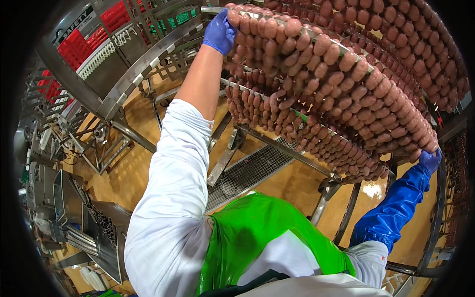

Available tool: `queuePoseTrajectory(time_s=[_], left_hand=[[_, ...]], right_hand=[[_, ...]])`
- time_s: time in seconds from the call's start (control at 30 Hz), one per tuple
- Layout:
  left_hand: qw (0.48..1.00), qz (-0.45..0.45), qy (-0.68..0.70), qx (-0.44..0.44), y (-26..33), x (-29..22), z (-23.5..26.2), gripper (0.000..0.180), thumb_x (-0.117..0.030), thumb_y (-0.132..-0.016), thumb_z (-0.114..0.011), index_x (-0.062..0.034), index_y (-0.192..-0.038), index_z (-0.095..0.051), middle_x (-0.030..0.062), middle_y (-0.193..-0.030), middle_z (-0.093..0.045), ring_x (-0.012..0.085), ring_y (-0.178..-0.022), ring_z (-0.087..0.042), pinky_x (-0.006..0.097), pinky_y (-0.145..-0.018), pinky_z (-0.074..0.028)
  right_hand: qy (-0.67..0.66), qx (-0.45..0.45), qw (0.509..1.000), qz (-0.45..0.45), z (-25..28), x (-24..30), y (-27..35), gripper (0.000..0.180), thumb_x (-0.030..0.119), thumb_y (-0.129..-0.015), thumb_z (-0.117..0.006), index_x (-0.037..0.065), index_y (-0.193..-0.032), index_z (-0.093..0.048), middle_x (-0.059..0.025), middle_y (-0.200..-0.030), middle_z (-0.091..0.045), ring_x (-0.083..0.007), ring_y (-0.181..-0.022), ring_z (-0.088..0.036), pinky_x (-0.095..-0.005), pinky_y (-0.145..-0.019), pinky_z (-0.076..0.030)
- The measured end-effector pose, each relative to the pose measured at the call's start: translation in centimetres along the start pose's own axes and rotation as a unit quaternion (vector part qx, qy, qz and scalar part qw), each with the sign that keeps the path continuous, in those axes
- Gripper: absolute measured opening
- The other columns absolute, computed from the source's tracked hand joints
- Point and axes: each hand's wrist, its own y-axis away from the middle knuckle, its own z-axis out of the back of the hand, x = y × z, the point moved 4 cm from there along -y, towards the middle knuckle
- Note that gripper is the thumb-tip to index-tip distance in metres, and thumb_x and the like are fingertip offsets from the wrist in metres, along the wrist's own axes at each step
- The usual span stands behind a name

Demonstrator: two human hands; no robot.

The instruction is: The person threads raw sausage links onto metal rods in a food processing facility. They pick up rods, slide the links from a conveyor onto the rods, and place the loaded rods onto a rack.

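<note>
A long metal rod (210, 9) runs across the upper part of the head view, draped with thick rows of pinkish-brown sausage links (336, 81). Round its left end, where the bare metal sticks out, the fingers of my left hand (219, 33) are closed in a purple-blue glove. At the far right end my right hand (429, 161), also gloved and with a blue sleeve cover above it, grips beside the last links. Those links partly hide its fingers and the rod end there. Beneath hangs a lower row of smaller-looking links (302, 128) on another rod.
More hanging sausages (410, 34) fill the upper right. Metal rack rails (133, 79) curve along the left, with red crates (75, 49) and white hooks (101, 57) behind. A floor grate (250, 171) lies below, and a steel bin of rods (101, 222) stands at lower left.
</note>
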Motion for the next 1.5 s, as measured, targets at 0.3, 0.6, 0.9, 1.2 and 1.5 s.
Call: queuePoseTrajectory(time_s=[0.3,0.6,0.9,1.2,1.5], left_hand=[[0.912,-0.144,-0.383,-0.036,0.1,0.2,-0.6,0.012,-0.019,-0.094,-0.053,-0.0133,-0.083,-0.053,0.0004,-0.080,-0.058,0.0152,-0.072,-0.053,0.031,-0.067,-0.047],[0.967,-0.074,-0.099,-0.222,0.5,2.0,-1.9,0.011,-0.020,-0.094,-0.059,-0.0115,-0.092,-0.065,0.0017,-0.090,-0.064,0.0158,-0.082,-0.061,0.031,-0.079,-0.052],[0.983,-0.058,-0.125,-0.117,-1.3,2.2,1.3,0.018,-0.019,-0.100,-0.050,-0.0075,-0.101,-0.064,0.0046,-0.101,-0.064,0.0184,-0.095,-0.061,0.036,-0.091,-0.050],[0.988,-0.020,-0.102,-0.115,-0.5,2.7,2.1,0.046,-0.036,-0.105,-0.037,-0.0022,-0.130,-0.054,0.0127,-0.132,-0.058,0.0275,-0.122,-0.055,0.045,-0.108,-0.041],[0.971,-0.025,-0.179,-0.155,-0.9,0.4,2.0,0.050,-0.038,-0.106,-0.033,-0.0013,-0.137,-0.048,0.0143,-0.139,-0.053,0.0296,-0.128,-0.051,0.045,-0.110,-0.038]], right_hand=[[0.135,0.123,0.981,0.069,1.4,-1.1,0.4,0.035,0.003,-0.095,-0.055,-0.006,-0.129,-0.052,-0.0163,-0.134,-0.057,-0.0267,-0.125,-0.054,-0.0379,-0.108,-0.042],[-0.247,-0.178,0.905,-0.296,2.4,6.0,5.8,0.051,0.019,-0.105,-0.041,-0.005,-0.148,-0.029,-0.0209,-0.151,-0.037,-0.0316,-0.140,-0.037,-0.0432,-0.120,-0.026],[0.066,-0.293,0.954,-0.004,7.8,23.9,18.8,0.036,0.013,-0.102,-0.039,-0.009,-0.125,-0.057,-0.0212,-0.124,-0.062,-0.0291,-0.112,-0.063,-0.0382,-0.100,-0.051],[0.673,-0.232,0.700,0.050,17.2,30.7,26.4,0.046,0.026,-0.090,-0.071,-0.007,-0.119,-0.063,-0.0259,-0.116,-0.065,-0.0376,-0.106,-0.063,-0.0431,-0.096,-0.048],[0.691,-0.412,0.592,0.052,14.8,29.8,25.6,0.054,0.026,-0.087,-0.070,-0.004,-0.129,-0.055,-0.0249,-0.128,-0.055,-0.0384,-0.122,-0.049,-0.0466,-0.104,-0.041]])
